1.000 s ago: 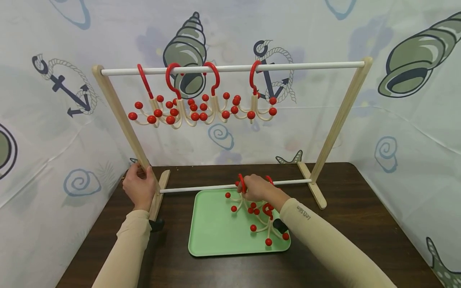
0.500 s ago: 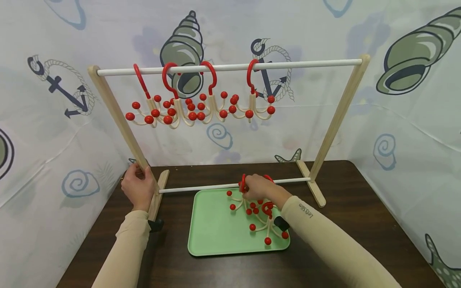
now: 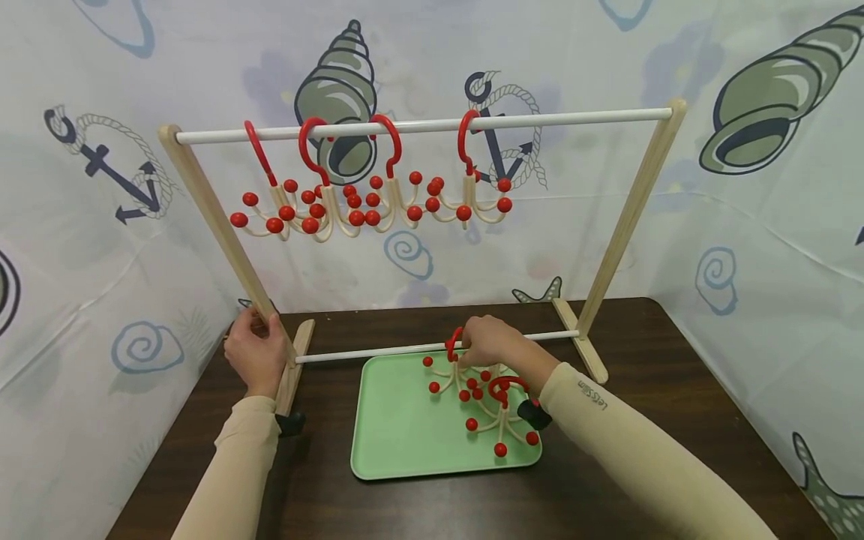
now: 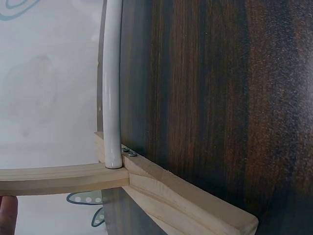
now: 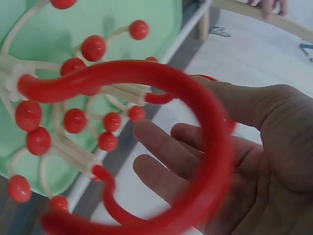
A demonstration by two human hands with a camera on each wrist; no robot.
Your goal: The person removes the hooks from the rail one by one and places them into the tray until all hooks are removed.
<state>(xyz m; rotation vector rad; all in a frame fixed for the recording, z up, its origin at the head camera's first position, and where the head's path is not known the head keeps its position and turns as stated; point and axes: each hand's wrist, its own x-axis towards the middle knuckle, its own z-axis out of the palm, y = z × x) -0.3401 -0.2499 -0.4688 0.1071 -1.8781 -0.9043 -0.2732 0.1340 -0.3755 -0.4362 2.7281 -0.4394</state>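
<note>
My left hand (image 3: 255, 352) grips the left wooden post (image 3: 219, 217) of a hanging rack, low down; a fingertip (image 4: 7, 215) shows beside the post in the left wrist view. My right hand (image 3: 493, 341) is over the back of a green tray (image 3: 388, 439). There its fingers and thumb stand apart around the red hook (image 3: 454, 343) of a cream hanger with red ball tips. In the right wrist view another red hook (image 5: 215, 147) looms large in front of the palm (image 5: 288, 142). Several such hangers lie close together on the tray's right half.
Several more hangers (image 3: 469, 195) hang from the rack's white top rod (image 3: 574, 118). A white lower rod (image 3: 378, 353) runs behind the tray. The right post (image 3: 624, 225) stands on a wooden foot (image 3: 590, 356). Dark wood tabletop (image 3: 324, 495) surrounds the tray.
My right hand has loosened from the hook it held and shifted slightly right and up, its fingers spreading. The left hand keeps its grip on the post. The view has drifted slightly.
</note>
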